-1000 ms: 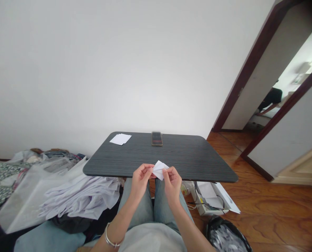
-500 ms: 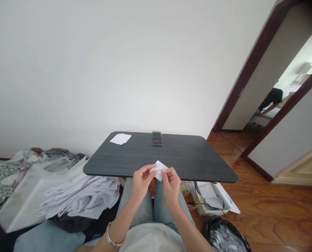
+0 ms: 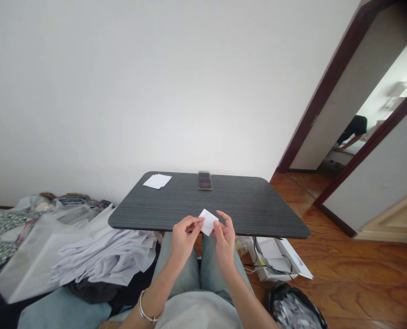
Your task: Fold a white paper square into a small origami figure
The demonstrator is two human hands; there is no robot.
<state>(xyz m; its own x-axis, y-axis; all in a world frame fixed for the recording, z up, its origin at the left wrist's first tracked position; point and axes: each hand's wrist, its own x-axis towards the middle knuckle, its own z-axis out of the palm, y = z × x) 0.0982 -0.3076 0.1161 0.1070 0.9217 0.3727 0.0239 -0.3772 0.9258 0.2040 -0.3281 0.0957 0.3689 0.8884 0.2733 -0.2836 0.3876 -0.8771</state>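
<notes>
A small white piece of paper (image 3: 208, 221) with a crease is held over the near edge of the dark table (image 3: 238, 196). My left hand (image 3: 186, 232) pinches its left corner between thumb and fingers. On the other side, my right hand (image 3: 225, 235) has its thumb against the paper's right edge, while the index finger is lifted away from it. A small stack of white paper sheets (image 3: 157, 181) lies at the table's far left. Near the back edge, at the middle, rests a dark phone-like object (image 3: 205, 181).
White cloth (image 3: 110, 256) and clothes are heaped left of the table. On the floor at right are a white box (image 3: 275, 260) with cables and a black bag (image 3: 296, 308) of scraps. A person (image 3: 354, 130) bends beyond the doorway.
My right index finger has lifted off the paper, and that hand has shifted slightly right. More of the paper's face shows between my hands. My left hand keeps its pinch.
</notes>
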